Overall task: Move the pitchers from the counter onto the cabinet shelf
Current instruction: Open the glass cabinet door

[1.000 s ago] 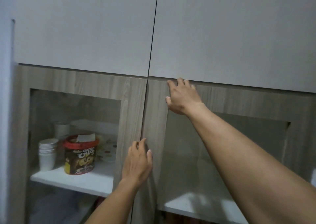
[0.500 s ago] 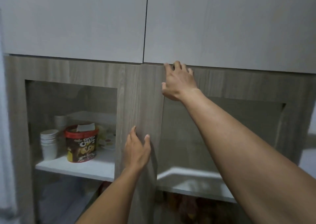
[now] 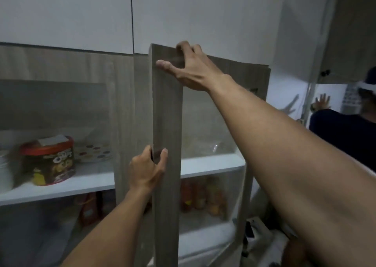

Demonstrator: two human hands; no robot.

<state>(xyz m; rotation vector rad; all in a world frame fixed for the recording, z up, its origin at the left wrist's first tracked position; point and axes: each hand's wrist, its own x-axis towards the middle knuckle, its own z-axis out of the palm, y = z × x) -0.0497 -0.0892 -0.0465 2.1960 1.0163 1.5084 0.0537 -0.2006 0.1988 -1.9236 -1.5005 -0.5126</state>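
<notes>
The right cabinet door [image 3: 166, 120], wood-framed with a glass pane, stands swung out toward me. My right hand [image 3: 189, 69] grips its top edge near the free corner. My left hand [image 3: 146, 169] holds the door's free vertical edge lower down. Behind the door, the white cabinet shelf [image 3: 211, 164] shows through the glass. No pitcher and no counter is in view.
A red-lidded cereal tub [image 3: 48, 160] and a spotted plate [image 3: 93, 152] sit on the left shelf behind the closed left door. Bottles [image 3: 201, 199] stand on the lower shelf. Another person [image 3: 345, 132] stands at the right, one hand raised to the wall.
The right door was shut a second ago and has swung out toward me. Both hands now grip its edges instead of resting flat on its front.
</notes>
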